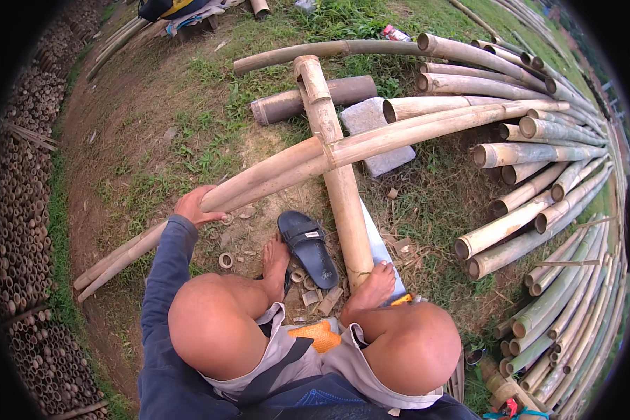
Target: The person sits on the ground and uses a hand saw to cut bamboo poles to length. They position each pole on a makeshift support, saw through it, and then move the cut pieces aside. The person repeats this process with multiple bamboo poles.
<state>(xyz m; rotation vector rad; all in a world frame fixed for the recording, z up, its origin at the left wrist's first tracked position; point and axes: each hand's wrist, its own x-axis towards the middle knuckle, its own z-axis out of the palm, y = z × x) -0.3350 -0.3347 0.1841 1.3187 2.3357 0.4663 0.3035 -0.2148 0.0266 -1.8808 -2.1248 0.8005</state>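
My left hand (197,206) is wrapped round a pair of long bamboo poles (273,171) lying side by side, gripping them left of the middle. The poles slant from the lower left up to the right, across a thick bamboo post (339,203) with a notched upper end. My bare foot (374,287) presses on the near end of that post. Beside it lies a handsaw (381,241), its blade partly hidden behind the post and an orange-yellow handle end near my foot. My right hand is out of view.
A loose black sandal (306,248) lies between my feet, near short bamboo offcuts (225,261). A dark bamboo log (357,91) and a grey stone block (378,136) lie beyond. Stacked bamboo poles (511,154) fill the right; cut bamboo pieces (24,224) are piled at left.
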